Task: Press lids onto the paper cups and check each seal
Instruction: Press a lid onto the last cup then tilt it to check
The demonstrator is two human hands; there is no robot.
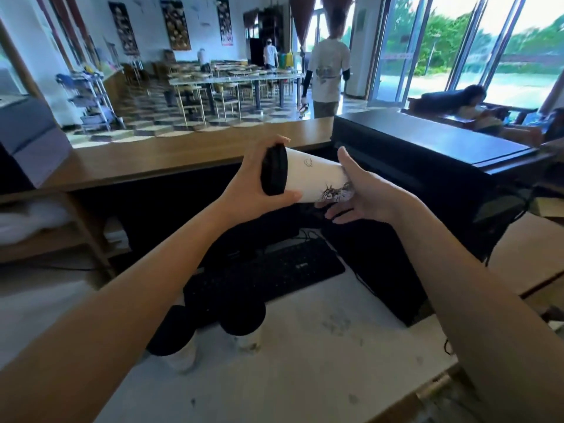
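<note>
A white paper cup [314,178] with a printed drawing lies on its side in mid-air above the counter, its black lid [273,170] pointing left. My left hand [253,178] wraps the lidded end, fingers over the lid and thumb under the rim. My right hand [363,193] cradles the cup's base, palm up, fingers spread beneath it. Two more lidded cups [175,334] [244,322] stand upright on the white worktop, close to my left forearm.
A black keyboard [265,276] lies on the white worktop [320,361] behind the standing cups. A wooden counter ledge [152,154] runs across beyond my hands, with a dark cabinet [427,138] at right. People stand and sit in the dining room beyond.
</note>
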